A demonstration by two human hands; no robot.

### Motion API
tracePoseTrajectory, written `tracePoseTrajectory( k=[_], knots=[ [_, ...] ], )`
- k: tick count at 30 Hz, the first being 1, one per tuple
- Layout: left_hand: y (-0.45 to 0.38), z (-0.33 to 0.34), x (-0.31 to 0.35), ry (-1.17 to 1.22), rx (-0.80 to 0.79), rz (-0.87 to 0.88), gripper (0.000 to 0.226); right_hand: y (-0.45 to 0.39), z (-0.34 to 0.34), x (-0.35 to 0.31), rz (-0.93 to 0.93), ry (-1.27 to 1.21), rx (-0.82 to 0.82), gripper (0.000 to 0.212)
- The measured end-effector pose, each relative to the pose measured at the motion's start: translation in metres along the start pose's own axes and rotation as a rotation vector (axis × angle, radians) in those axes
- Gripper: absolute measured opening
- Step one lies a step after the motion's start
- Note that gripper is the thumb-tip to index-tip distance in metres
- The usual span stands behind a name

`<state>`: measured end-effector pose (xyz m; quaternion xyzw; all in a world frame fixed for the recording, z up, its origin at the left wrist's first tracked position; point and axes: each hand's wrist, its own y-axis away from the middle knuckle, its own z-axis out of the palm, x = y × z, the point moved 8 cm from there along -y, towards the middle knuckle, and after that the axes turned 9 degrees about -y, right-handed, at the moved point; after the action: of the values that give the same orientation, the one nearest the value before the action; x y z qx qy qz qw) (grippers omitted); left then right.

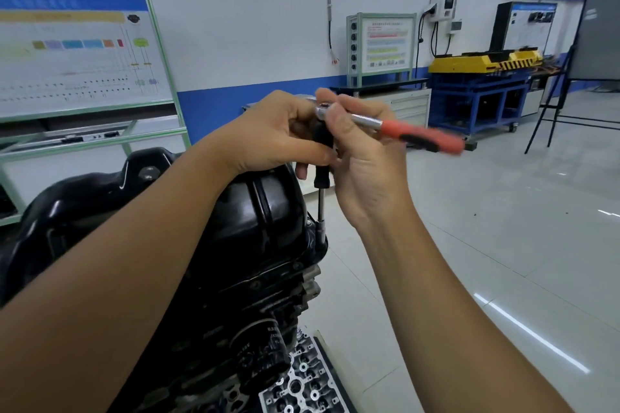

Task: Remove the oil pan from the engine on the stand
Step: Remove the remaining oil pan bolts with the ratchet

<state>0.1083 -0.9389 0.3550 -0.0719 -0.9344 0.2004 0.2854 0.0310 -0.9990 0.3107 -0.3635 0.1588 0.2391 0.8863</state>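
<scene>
The black oil pan [255,208] sits on top of the upturned engine [235,305], filling the lower left. A ratchet wrench [419,134] with a red and black handle points right; its chrome head sits on a black extension bar [321,178] that drops to a socket [321,233] at the pan's right rim. My left hand [271,134] curls round the top of the extension bar. Beside it, my right hand [362,151] grips the ratchet's head and chrome neck. The bolt under the socket is hidden.
A cylinder head [302,382] lies on the floor below the engine, beside the black oil filter [261,355]. A green-framed teaching board [80,50] stands at the left. Across the tiled floor are a blue and yellow workbench [483,90] and an easel [590,43].
</scene>
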Motion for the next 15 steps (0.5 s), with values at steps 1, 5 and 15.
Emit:
tracePoseTrajectory(
  k=[1, 5, 15],
  knots=[
    [0.000, 0.000, 0.001, -0.010, 0.012, 0.000, 0.021, 0.002, 0.001, -0.004, -0.050, 0.057, -0.023, 0.018],
    [-0.003, 0.000, -0.001, -0.016, 0.051, -0.016, 0.028, 0.000, 0.004, 0.000, -0.037, 0.093, -0.016, 0.008],
    [-0.001, -0.005, -0.008, -0.025, 0.092, -0.069, 0.029, 0.004, 0.007, -0.017, -0.136, 0.244, 0.002, 0.022]
  ],
)
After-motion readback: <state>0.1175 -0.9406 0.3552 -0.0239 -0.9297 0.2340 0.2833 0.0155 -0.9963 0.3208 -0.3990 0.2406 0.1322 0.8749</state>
